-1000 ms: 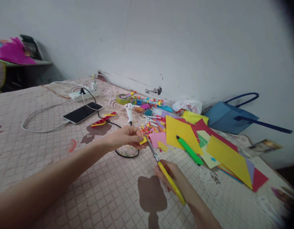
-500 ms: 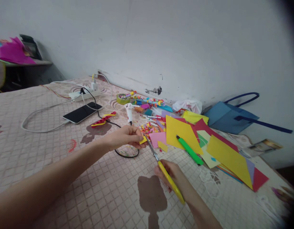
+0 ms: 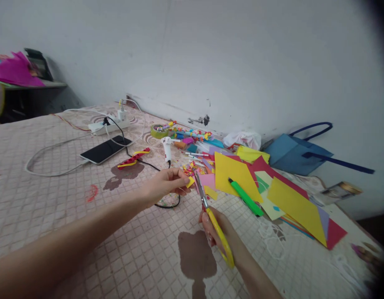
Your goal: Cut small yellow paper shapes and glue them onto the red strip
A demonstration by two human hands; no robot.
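Observation:
Between the thumb and fingers of my left hand (image 3: pixel 171 182) is a small piece of yellow paper (image 3: pixel 190 182). My right hand (image 3: pixel 221 228) grips yellow-handled scissors (image 3: pixel 216 224), their metal blades pointing away from me. The blade tips are just right of the yellow piece, with a slight gap. Beyond the blades lie a pink paper sheet (image 3: pixel 207 181) and a small yellow scrap (image 3: pixel 210 192). A white glue gun (image 3: pixel 167 149) stands behind my left hand, its black cord running under that hand.
Right of the scissors lie a green utility knife (image 3: pixel 245 197), yellow sheets (image 3: pixel 296 209), white string (image 3: pixel 273 236) and a blue bag (image 3: pixel 296 153). To the left are a phone (image 3: pixel 105 149), a red-and-yellow strip (image 3: pixel 134 158) and a power strip (image 3: pixel 107 126). Craft bits and tape (image 3: pixel 159 131) sit near the wall.
The scissors have come away from the yellow paper and turned more upright, with their handle swinging left. My left hand keeps its pinch on the piece. The view has shifted slightly.

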